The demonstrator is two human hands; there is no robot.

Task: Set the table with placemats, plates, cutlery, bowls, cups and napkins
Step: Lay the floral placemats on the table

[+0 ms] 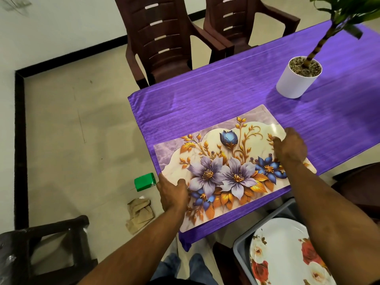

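- The placemat (pixel 230 167) lies flat on the purple tablecloth (pixel 226 93) at the near corner of the table, its long side running along the near table edge.
- Our left hand (pixel 173 194) grips the mat's left short edge — thumb on top, fingers apparently tucked under, though we cannot see them.
- Our right hand (pixel 291 148) holds the right end the same way, thumb on the printed face and the rest curled past the edge.
- We judge the mat to be thin, light and glossy — it shows a sheen near the far right corner — so it probably flexes when lifted by one end and slides easily on the smooth cloth. Holding both short ends keeps it level.
- Edges: the mat's near left corner sits very near the table's corner, where the cloth hangs down; a nudge that way could carry it over.
- Room: bare cloth lies open beyond the mat, up to the white plant pot (pixel 298 79), which stands well apart.
- The flowered plate (pixel 287 254) waits in a grey bin (pixel 240 254) below the table edge, near our right arm; it looks rigid and perhaps breakable.
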